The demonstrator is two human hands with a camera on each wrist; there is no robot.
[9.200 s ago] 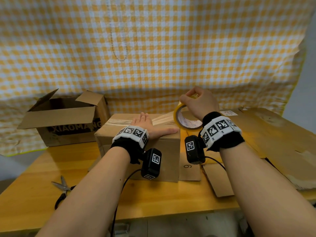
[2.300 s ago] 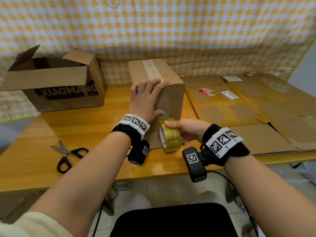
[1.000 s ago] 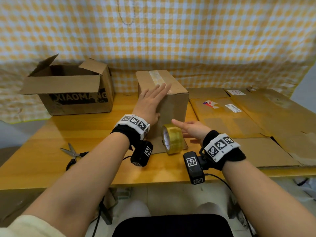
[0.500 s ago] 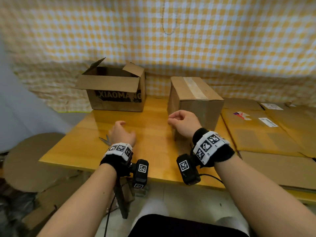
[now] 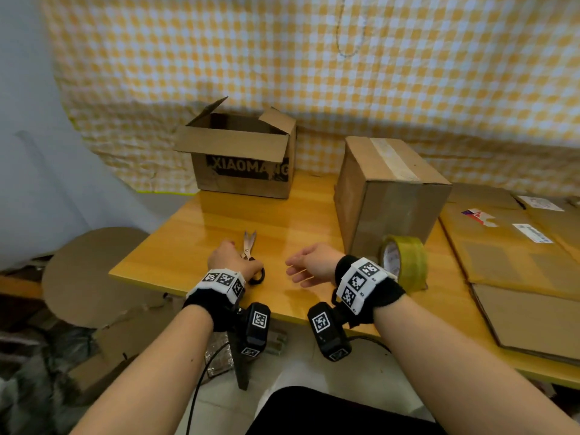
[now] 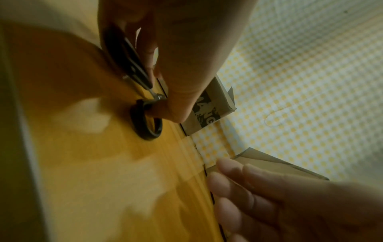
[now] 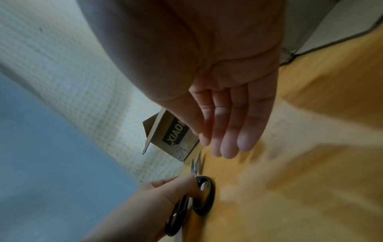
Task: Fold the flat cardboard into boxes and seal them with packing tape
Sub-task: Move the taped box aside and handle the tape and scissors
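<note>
A sealed cardboard box (image 5: 389,196) with tape along its top stands on the wooden table (image 5: 204,221). The yellowish tape roll (image 5: 405,262) stands on edge against its near side. My left hand (image 5: 238,262) grips the black handles of the scissors (image 5: 250,244), which lie on the table with the blades pointing away. In the left wrist view my left hand (image 6: 163,98) has a fingertip in one handle ring of the scissors (image 6: 145,121). My right hand (image 5: 295,271) hovers open and empty just right of them, fingers (image 7: 228,131) straight.
An open box (image 5: 241,155) printed XIAOMANG stands at the back left. Flat cardboard sheets (image 5: 518,262) cover the table's right side. A checked cloth (image 5: 314,73) hangs behind. A round cardboard piece (image 5: 91,271) lies on the floor beyond the table's left edge.
My left hand left the sealed box, moved left and took hold of the scissors. My right hand let go of the tape roll and came over beside them, now open.
</note>
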